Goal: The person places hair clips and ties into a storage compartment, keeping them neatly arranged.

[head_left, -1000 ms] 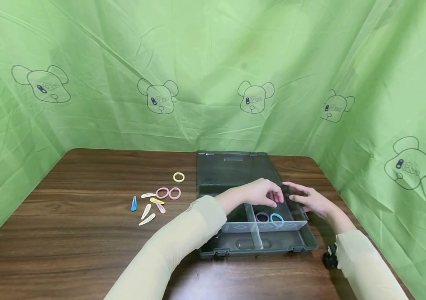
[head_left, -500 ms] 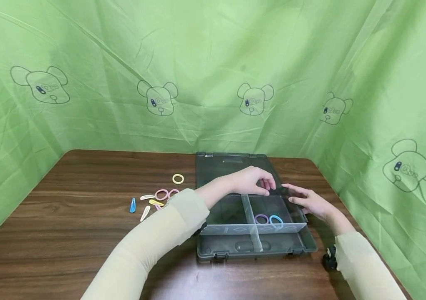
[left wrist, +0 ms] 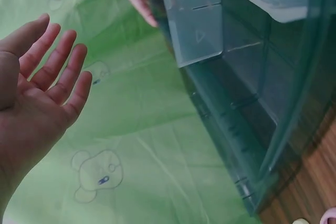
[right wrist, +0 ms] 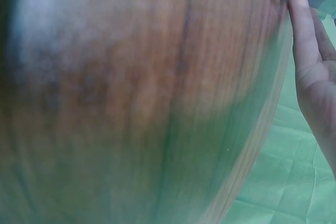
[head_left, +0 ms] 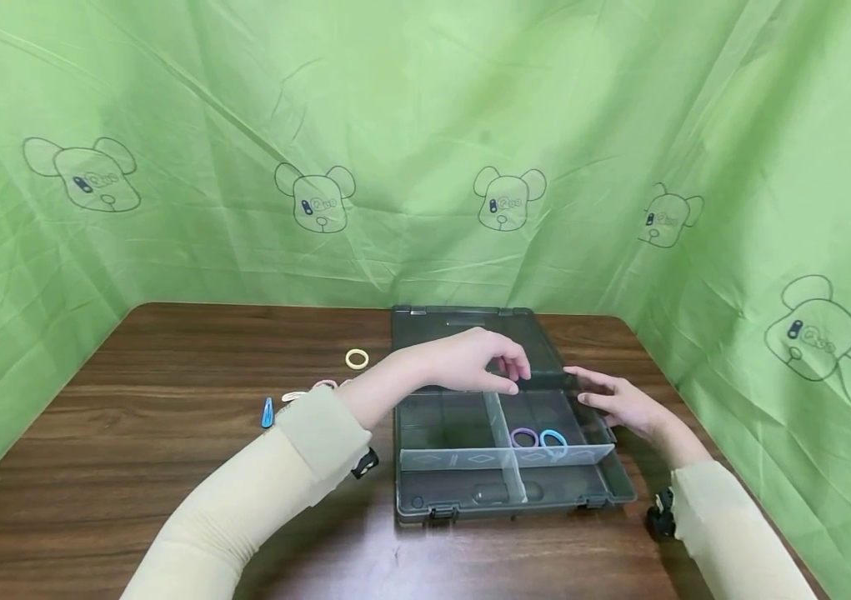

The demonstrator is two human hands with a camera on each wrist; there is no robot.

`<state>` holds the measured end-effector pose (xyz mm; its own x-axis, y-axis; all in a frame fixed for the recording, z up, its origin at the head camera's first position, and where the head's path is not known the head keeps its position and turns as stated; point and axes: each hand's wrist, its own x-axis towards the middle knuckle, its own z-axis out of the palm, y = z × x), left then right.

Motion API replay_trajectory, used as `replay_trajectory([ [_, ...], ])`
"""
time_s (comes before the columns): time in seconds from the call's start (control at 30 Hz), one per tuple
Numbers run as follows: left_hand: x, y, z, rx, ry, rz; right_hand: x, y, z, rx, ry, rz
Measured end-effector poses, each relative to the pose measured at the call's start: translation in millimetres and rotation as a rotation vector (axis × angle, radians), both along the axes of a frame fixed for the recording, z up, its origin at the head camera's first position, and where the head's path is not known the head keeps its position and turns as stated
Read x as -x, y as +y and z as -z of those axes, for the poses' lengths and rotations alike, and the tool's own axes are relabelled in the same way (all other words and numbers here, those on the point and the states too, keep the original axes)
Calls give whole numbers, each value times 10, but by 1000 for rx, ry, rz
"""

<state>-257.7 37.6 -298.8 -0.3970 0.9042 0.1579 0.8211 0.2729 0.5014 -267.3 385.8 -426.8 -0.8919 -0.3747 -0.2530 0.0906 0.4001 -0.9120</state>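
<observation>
My left hand hovers above the back of a dark, see-through divided box. Its fingers are loosely bent and hold nothing, as the left wrist view of the hand confirms. At the box's right side, my right hand touches the rim with extended fingers. A purple hair tie and a blue hair tie lie side by side in the right compartment, behind the clear divider. The box's lid lies folded back behind it.
On the wooden table left of the box lie a yellow hair tie, a blue snap clip and a pale clip. My left sleeve covers other pieces there. Green cloth hangs behind and at both sides.
My left hand has drawn back leftward from over the right compartment, and its forearm now covers several clips and the pink hair ties. My right hand stays at the box's edge.
</observation>
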Motion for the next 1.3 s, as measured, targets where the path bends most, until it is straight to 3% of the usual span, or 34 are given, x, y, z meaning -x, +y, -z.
replay_trajectory([
  [0.27,-86,-344,-79,-94,34,-36,-24,15,7,13,-6,-3],
  [0.57,-109,-806,-27,-157,69,-132,-7,-1,10,4,-1,-10],
  [0.87,17,-1136,132,-252,73,-233,-1,0,1,-27,7,-16],
  [1.3,269,-1579,359,-287,50,-409,0,-12,0,-29,2,-2],
])
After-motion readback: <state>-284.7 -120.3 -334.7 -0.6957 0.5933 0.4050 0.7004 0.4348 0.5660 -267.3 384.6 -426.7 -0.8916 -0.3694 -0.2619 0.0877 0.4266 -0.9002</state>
